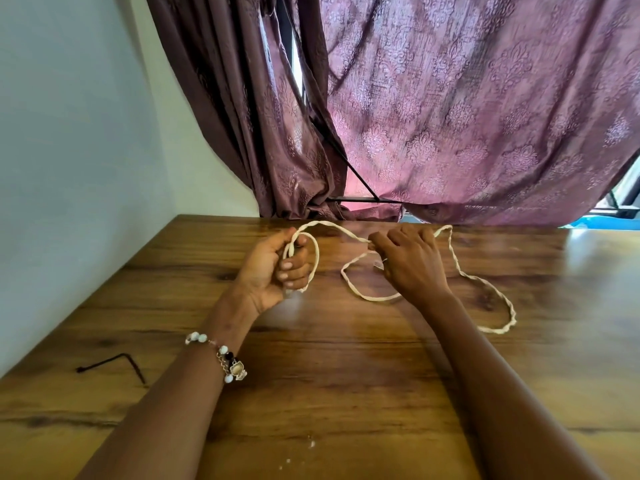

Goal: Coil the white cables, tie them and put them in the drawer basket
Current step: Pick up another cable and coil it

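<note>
My left hand grips the first loop of the white cable in curled fingers, and my right hand pinches the next run of it just right of that loop. Risk: the loose slack lying on the counter, right of and behind my right hand, is twisted and could kink or snag as I draw it in, and a slack left grip would let the loop spring open. No drawer basket is in view.
</note>
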